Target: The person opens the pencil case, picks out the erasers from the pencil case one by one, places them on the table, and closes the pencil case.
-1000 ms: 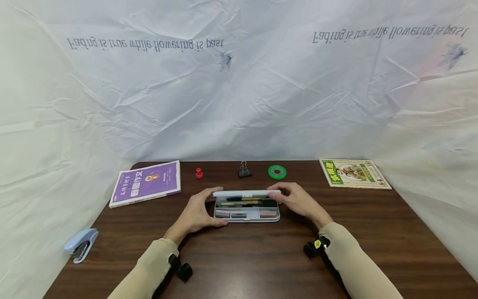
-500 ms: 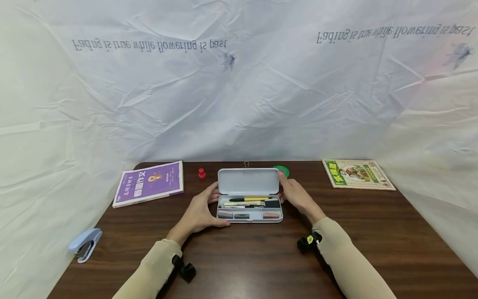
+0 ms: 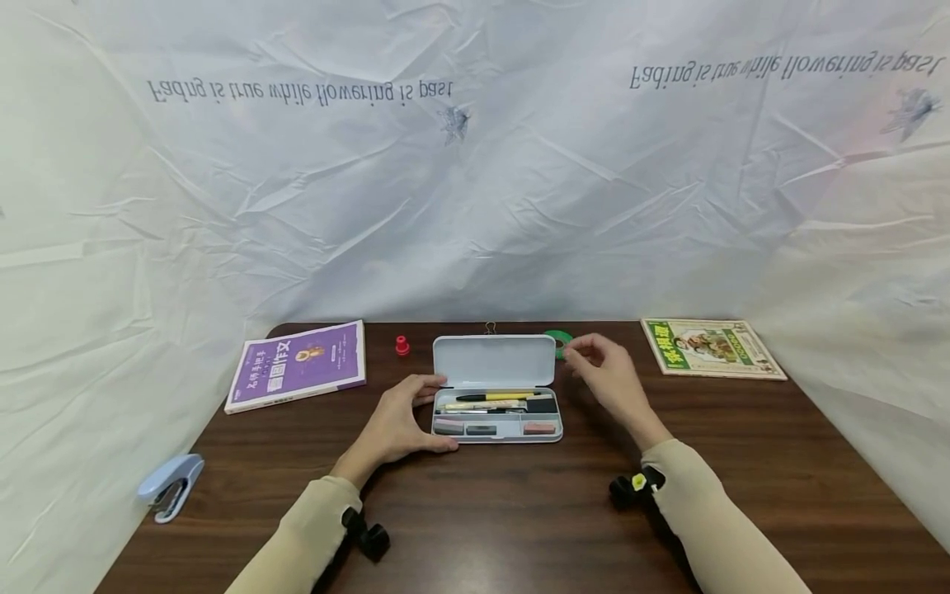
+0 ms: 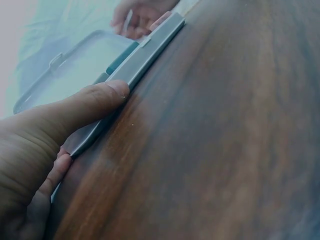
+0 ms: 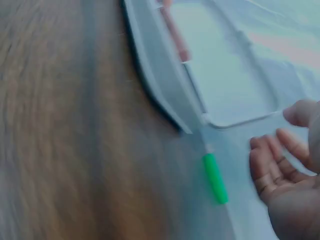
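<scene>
A pale grey pencil case lies on the table with its lid raised. Inside are a yellow-and-black pen, other slim pens, a black block and small pieces such as a reddish one. My left hand holds the case's left end, thumb along the front edge and fingers round the far side. My right hand hovers beyond the lid's right edge, fingers loosely bent with nothing between them. Close behind it, the green ring-shaped roll is partly hidden.
Left of the case lie a purple book, a red stopper-like piece and a light blue stapler. A green-and-cream booklet sits at the back right. Behind the lid, only the wire handles of a binder clip show.
The pencil case's lid has swung up from nearly closed to fully raised. My right hand has let go of it and moved right. My left hand stays at the case's left end.
</scene>
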Action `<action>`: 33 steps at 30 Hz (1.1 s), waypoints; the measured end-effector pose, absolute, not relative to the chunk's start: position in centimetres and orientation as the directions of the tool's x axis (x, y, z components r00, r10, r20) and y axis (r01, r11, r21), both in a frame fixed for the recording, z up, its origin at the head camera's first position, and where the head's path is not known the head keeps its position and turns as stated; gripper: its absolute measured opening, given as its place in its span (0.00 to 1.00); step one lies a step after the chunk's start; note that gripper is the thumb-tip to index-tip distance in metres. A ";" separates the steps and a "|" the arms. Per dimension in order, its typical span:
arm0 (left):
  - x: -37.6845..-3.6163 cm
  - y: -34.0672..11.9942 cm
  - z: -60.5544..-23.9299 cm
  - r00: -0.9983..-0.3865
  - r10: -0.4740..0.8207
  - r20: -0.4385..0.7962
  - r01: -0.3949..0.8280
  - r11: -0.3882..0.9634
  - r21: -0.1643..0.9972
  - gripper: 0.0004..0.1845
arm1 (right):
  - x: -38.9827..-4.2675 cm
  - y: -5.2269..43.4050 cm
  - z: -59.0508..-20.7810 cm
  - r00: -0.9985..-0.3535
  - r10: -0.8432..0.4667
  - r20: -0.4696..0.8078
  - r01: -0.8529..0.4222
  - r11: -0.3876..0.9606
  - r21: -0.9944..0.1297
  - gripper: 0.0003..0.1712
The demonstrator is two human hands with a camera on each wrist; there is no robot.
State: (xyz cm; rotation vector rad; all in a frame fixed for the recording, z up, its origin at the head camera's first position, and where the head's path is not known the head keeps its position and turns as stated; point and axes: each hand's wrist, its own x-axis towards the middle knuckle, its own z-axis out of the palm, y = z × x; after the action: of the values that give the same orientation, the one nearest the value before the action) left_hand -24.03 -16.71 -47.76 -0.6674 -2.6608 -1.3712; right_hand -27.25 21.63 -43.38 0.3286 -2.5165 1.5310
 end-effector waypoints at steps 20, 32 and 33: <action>-24.0 -16.7 -47.5 -0.884 0.343 0.320 0.465 0.555 0.690 0.50 | -25.7 21.6 -44.0 -0.791 -0.559 0.251 -0.580 0.553 -0.598 0.18; -24.0 -16.8 -47.7 -0.889 0.339 0.307 0.453 0.563 0.691 0.49 | -25.5 21.1 -44.0 -0.761 -0.602 0.242 -0.615 0.550 -0.566 0.14; -24.0 -16.8 -47.7 -0.890 0.339 0.306 0.453 0.564 0.691 0.49 | -25.4 21.0 -43.9 -0.761 -0.601 0.243 -0.615 0.550 -0.565 0.14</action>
State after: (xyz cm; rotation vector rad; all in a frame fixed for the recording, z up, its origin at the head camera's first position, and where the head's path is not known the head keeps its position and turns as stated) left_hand -23.97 -16.79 -47.73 -0.6758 -2.6535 -1.2322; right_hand -25.43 20.99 -43.94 1.0774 -2.7479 1.0142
